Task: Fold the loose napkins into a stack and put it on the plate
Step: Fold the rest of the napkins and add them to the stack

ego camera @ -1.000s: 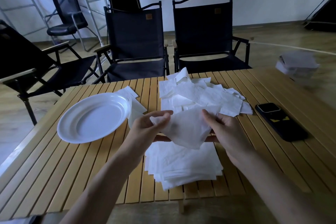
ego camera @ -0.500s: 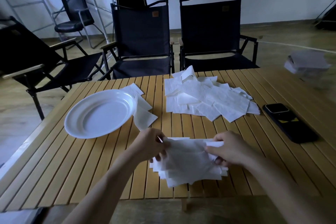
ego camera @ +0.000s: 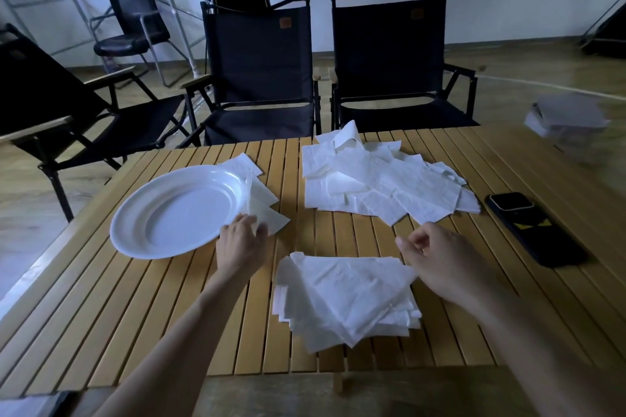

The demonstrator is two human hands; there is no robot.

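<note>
The folded stack, lower centre of the frame, is thin, soft paper: light, limp and quick to slide apart, so you should take it from both sides with fingers under the bottom sheet. Your right hand hovers at its right corner, fingers loosely curled round nothing. Your left hand reaches up-left to the napkins beside the plate; the fingertips meet the paper, but whether they pinch it cannot be told. Count one stack, one loose heap at upper centre and a few sheets by the rim; single sheets can't be counted. There is one white plate at centre left, one phone at right, and four chairs behind the table.
</note>
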